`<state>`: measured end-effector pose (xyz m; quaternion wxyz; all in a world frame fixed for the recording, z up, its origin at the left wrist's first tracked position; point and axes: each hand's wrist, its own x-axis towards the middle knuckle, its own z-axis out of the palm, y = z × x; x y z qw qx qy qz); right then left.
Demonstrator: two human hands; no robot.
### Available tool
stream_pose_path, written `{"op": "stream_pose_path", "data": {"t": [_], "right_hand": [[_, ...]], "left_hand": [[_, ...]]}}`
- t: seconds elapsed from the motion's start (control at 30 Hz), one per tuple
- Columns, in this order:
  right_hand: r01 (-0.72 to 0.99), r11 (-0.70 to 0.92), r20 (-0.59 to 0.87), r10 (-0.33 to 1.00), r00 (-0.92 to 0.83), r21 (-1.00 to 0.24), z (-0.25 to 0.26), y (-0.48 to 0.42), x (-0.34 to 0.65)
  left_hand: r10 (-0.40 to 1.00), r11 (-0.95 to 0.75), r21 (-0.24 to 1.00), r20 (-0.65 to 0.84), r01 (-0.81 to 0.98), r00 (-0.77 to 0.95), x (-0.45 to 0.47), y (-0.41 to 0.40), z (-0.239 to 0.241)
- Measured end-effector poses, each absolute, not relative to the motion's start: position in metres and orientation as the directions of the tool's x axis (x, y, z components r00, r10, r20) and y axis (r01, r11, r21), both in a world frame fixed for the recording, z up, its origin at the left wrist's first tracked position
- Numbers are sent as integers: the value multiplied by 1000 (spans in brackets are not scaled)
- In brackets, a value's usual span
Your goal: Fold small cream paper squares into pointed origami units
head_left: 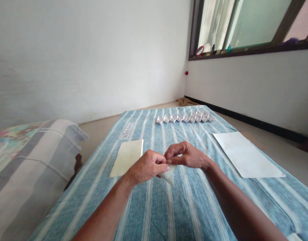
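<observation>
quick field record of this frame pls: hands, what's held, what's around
left hand: pinching folded paper
right hand: pinching the same piece
folded paper: white, point hanging below the hands
cloth: blue striped, under everything
row of folded pieces: far end of cloth
cream sheet: flat, left of hands
white sheet: flat, right of hands
pillow: far left

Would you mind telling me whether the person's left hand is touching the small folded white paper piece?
Touching. The head view shows the left hand pinching the folded paper piece at its top, fingertips meeting the right hand on it.
</observation>
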<state>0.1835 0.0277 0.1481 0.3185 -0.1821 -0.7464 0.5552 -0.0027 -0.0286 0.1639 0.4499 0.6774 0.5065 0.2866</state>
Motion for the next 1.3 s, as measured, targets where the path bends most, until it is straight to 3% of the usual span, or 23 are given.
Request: {"op": "stream_pose_path", "data": {"t": [0.17, 0.43, 1.3], "right_hand": [[-205, 192, 280, 636, -719, -960, 151, 15, 193], [-263, 132, 283, 660, -697, -956, 159, -6, 201], [-301, 144, 322, 628, -709, -943, 159, -22, 208]], "left_hand": [[909, -64, 934, -90, 350, 406, -2, -43, 164], [914, -79, 956, -43, 281, 404, 5, -59, 170], [929, -53, 947, -70, 317, 363, 19, -77, 175]]}}
